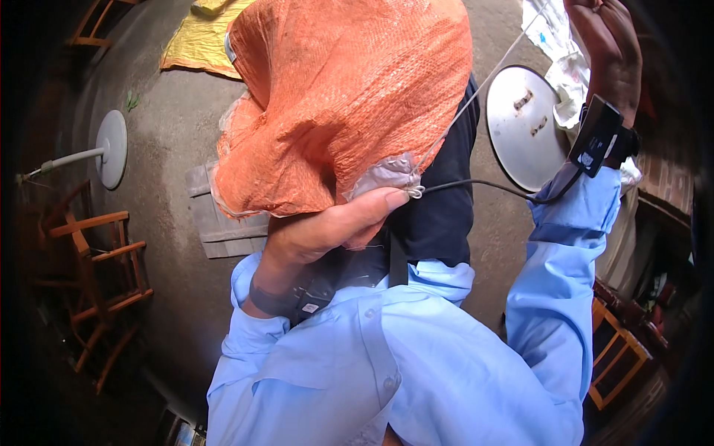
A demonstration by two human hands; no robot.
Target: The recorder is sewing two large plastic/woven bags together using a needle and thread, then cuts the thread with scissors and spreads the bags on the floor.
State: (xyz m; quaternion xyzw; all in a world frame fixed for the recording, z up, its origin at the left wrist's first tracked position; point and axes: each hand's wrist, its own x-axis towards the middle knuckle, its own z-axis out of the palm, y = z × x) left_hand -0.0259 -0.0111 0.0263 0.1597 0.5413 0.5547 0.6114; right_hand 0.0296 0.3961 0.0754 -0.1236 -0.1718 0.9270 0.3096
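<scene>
A large orange woven sack (349, 97) lies bunched over my lap. My left hand (327, 227) is closed on its near edge, thumb on top, beside a white patch of cloth (383, 175). Small loops of white string (487, 78) sit at the thumb tip. From there the string runs taut up to the right, toward my raised right hand (613, 48). The right fingers are curled at the top edge of the view and partly cut off, so their hold on the string is not fully visible.
A black cable (506, 187) runs from the device on my right wrist toward the sack. Around me on the floor are a round metal lid (524, 126), a yellow woven sack (197, 44), a grey board (223, 223), a round-based stand (111, 149) and wooden chairs (97, 275).
</scene>
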